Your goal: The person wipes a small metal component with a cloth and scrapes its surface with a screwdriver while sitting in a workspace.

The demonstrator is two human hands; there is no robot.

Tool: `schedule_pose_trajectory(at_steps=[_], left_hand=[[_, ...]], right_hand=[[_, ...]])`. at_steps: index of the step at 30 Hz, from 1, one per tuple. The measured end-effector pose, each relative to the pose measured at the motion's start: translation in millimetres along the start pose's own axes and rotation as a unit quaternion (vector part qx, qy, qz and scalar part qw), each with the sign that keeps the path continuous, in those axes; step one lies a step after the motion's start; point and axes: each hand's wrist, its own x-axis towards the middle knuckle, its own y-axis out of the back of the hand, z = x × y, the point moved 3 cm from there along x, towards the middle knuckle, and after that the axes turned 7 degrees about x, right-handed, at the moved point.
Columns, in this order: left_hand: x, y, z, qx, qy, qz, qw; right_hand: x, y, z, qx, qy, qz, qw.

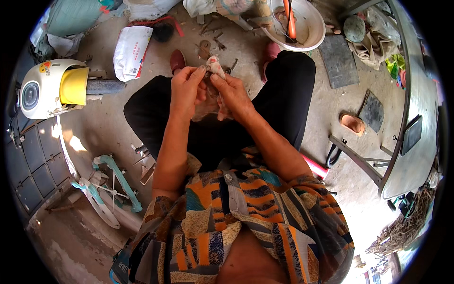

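Observation:
Between the knees, my left hand (pixel 188 85) and my right hand (pixel 232 93) grip a crumpled, thin plastic bag (pixel 215 64), pale with reddish marks. Its bunched top stands up between the thumbs, which are close together. The looser part hangs below and between the hands, above the dark trousers. Whether anything is inside the bag cannot be told. Fingers of both hands are curled around the gathered part, and the fingertips behind it are partly hidden.
A white basin (pixel 315 39) with an orange-handled tool stands beyond the right knee. Small metal parts (pixel 220 42) lie on the floor ahead. At left are a white sack (pixel 132 53) and a white-and-yellow appliance (pixel 44 88); at right, a table (pixel 408 170) and a slipper (pixel 352 124).

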Motion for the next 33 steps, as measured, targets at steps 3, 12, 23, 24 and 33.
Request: schedule_pose_trajectory(at_steps=[3,12,23,24,33], left_hand=[[5.7,6.1,-2.3,0.036,0.001,-0.019,0.999],[-1.0,31.1,-10.8,-0.073,-0.082,0.054,0.993],[-15.7,60.4,-12.0,-0.159,-0.178,0.158,0.958],[-16.9,61.8,-10.0,-0.176,-0.176,0.168,0.954],[-29.2,15.9,-23.2,-0.024,-0.229,0.081,0.970]], right_hand=[[-2.5,-1.7,-0.5,-0.047,0.040,-0.005,0.998],[18.4,-1.5,17.9,0.111,0.012,0.007,0.994],[19.2,17.0,-3.8,0.217,0.063,0.067,0.972],[19.3,17.9,-3.5,0.198,0.057,0.079,0.975],[18.3,5.0,12.6,0.140,0.010,0.039,0.989]])
